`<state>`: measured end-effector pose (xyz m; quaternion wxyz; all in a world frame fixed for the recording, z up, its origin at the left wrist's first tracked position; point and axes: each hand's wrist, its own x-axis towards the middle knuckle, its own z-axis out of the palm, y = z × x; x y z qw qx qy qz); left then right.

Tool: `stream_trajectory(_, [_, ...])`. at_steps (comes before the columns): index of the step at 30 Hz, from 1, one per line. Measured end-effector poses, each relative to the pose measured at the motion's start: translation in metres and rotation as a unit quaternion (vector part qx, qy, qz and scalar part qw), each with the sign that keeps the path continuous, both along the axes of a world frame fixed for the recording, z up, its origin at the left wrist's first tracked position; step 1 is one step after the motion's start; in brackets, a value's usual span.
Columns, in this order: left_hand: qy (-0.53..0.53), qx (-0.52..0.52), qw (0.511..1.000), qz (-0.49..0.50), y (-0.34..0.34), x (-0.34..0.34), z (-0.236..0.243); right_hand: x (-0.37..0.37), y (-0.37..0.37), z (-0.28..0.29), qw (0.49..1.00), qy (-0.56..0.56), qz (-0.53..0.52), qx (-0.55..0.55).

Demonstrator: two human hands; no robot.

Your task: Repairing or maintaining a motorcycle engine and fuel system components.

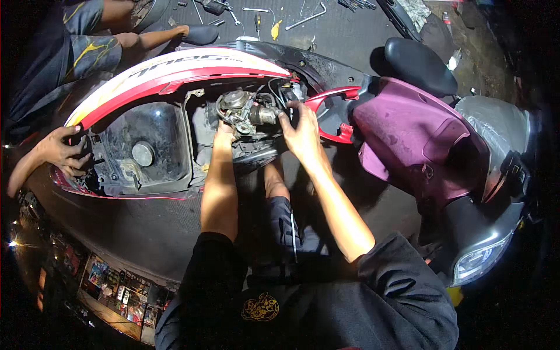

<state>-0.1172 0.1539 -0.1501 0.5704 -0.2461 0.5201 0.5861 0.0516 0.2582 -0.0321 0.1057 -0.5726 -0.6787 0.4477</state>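
Observation:
A dirty metal carburetor [245, 111] sits in the opened body of a red and white scooter [192, 65]. My left hand [226, 133] reaches in at its near left side; the fingers are hidden beneath it. On the right, my right hand [300, 129] has its thumb and fingers around the carburetor's cylindrical end, beside some thin cables. A black storage compartment or tank area with a round cap [142, 154] lies left of the carburetor. Below it runs a dark curved tube-like part [255, 156].
Another person's hand [63, 153] rests on the scooter's left end, and that person's legs show at upper left. Purple front panels [396, 125], a black rounded seat-like part [421, 65] and a headlight [483, 259] are on the right. Wrenches [306, 16] lie on the floor beyond.

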Motion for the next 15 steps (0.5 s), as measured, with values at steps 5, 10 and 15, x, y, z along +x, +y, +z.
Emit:
stream_trajectory(5, [0.029,0.027,0.999,-0.005,-0.016,0.003,-0.008,-0.002,0.015,0.003,0.989,-0.05,0.111,-0.083])
stream_trajectory(10, [-0.087,0.115,0.989,0.039,-0.006,0.016,0.007,-0.004,0.007,-0.012,0.998,0.029,0.051,-0.009])
stream_trajectory(15, [0.01,0.046,0.986,0.161,0.055,0.077,0.073,-0.013,0.037,-0.026,0.997,0.031,0.065,0.034])
